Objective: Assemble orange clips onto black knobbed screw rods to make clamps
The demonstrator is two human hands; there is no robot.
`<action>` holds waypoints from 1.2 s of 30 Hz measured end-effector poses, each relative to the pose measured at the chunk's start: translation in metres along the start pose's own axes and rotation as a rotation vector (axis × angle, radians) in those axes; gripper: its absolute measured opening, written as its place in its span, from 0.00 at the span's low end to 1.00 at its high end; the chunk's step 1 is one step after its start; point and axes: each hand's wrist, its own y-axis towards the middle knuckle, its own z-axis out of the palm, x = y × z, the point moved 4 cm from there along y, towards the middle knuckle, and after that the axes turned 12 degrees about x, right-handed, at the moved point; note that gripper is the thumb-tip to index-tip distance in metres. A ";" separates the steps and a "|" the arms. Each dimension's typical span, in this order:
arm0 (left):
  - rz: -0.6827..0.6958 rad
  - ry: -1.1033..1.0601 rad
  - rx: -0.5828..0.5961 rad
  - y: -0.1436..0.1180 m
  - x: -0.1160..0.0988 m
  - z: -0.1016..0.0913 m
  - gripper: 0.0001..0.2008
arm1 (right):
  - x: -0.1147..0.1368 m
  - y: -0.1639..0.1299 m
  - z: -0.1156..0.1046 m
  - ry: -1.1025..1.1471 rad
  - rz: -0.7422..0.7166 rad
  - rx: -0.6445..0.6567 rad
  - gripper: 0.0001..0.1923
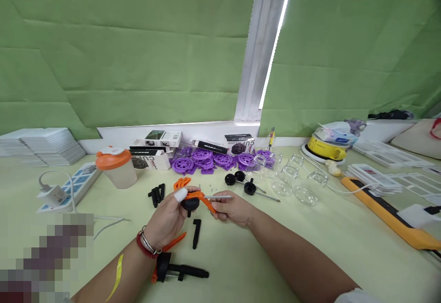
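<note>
My left hand (168, 220) is closed around a curved orange plastic part (207, 203), its thumb on top. A black round knob (190, 204) sits against that part, and a thin metal rod (217, 197) runs from there to the right. My right hand (233, 209) pinches the lower end of the orange part and the rod near its tip. Below them lies a small black peg (196, 234). Near my left forearm rests a black and orange assembly with a black shaft (191, 271). More orange pieces (182, 183) lie just behind my left hand.
Black pegs (157, 194) lie at left, near an orange-lidded shaker (119, 167) and a power strip (77, 183). Purple discs (203, 158) and cup-holder boxes (151, 159) line the back. Black-knobbed rods (250, 187) and clear plastic pieces (282, 186) are right of centre.
</note>
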 end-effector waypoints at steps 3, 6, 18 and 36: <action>0.073 -0.041 -0.071 0.005 -0.008 -0.011 0.14 | 0.003 0.006 -0.003 -0.169 0.005 -0.146 0.16; 0.185 -0.093 -0.160 0.009 -0.015 -0.024 0.12 | 0.008 0.011 -0.001 -0.629 0.012 -0.233 0.09; 0.247 -0.098 -0.225 0.013 -0.013 -0.031 0.12 | 0.012 0.055 0.036 -1.942 -0.104 0.110 0.08; 0.261 -0.113 -0.241 0.018 -0.006 -0.043 0.12 | 0.005 0.050 0.051 -2.127 -0.242 0.273 0.08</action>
